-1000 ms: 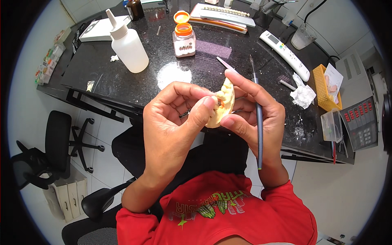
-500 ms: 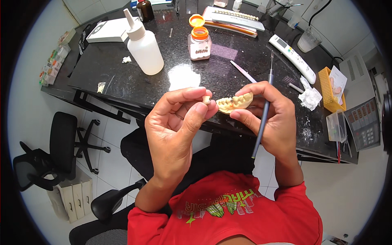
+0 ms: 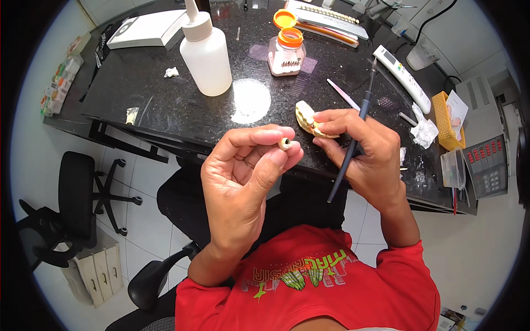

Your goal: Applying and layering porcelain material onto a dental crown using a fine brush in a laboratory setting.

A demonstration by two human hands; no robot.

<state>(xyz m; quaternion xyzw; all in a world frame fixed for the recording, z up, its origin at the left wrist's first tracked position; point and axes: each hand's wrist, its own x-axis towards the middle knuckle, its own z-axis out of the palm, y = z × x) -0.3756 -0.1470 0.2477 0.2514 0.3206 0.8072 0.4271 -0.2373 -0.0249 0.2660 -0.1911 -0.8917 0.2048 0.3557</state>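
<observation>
Between the thumb and fingertips of my left hand (image 3: 234,176) is a small cream tooth crown (image 3: 285,144), its dark hollow opening showing. My right hand (image 3: 371,157) has its thumb and fingers on a yellowish dental model (image 3: 305,116) over the near part of the table; whether the model rests on the surface I cannot tell. A slim dark-handled tool (image 3: 350,149) with a pointed tip, perhaps a fine brush, also lies across that hand between the fingers, tip pointing away. Beyond the model lies a pink and white pen-like stick (image 3: 343,94).
On the black speckled table (image 3: 154,105) stand a white squeeze bottle (image 3: 205,63) and a jar (image 3: 286,59) with its orange lid flipped back. Rightward are a white remote control (image 3: 402,77), crumpled tissue (image 3: 424,132), a yellow basket (image 3: 446,121) and a grey machine with buttons (image 3: 486,160).
The dental model has moved away from the crown, farther over the table, and is turned. The crown has tilted so its hollow shows. The view has shifted slightly.
</observation>
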